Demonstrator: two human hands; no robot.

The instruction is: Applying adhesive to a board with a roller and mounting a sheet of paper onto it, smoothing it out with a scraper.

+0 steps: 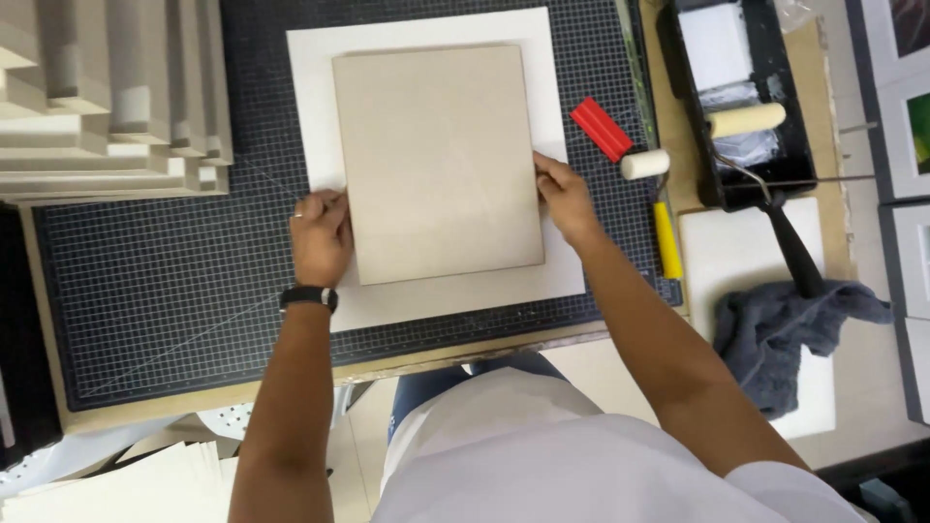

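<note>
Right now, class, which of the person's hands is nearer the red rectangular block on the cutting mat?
Right. The right hand rests just below-left of the red rectangular block; the left hand sits across the grey board.

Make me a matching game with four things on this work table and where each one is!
Things:
1. tan board
2. red block
3. grey cloth
4. small foam roller

Places:
A. crumpled near the right edge of the table, by a black handle
B. between both hands, lying on the white sheet
C. on the cutting mat, just left of the small roller
D. at the top of a yellow handle, beside the black paint tray

Pairs: 1-B, 2-C, 3-A, 4-D
</note>
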